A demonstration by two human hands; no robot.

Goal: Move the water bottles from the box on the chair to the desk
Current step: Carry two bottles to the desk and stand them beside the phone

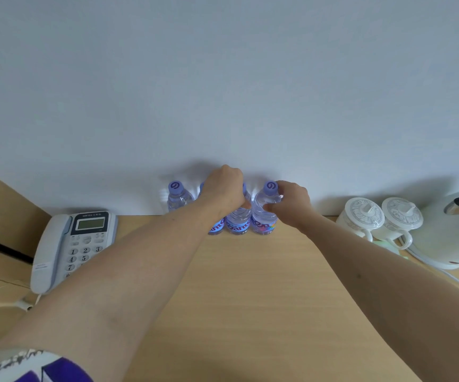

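Several clear water bottles with purple caps and purple labels stand in a row at the back of the wooden desk (236, 285), against the white wall. The leftmost bottle (178, 198) stands free. My left hand (224, 188) reaches over the row and grips the neck of the bottle (238, 220) second from the right, hiding most of another bottle behind my wrist. My right hand (293, 202) pinches the shoulder of the rightmost bottle (265, 213), which stands upright on the desk. The box and the chair are out of view.
A grey desk phone (68, 246) lies at the left of the desk. Two white lidded cups (363, 213) and a white electric kettle (454, 230) with its cord stand at the right. Wooden panels lie beyond the desk's left edge.
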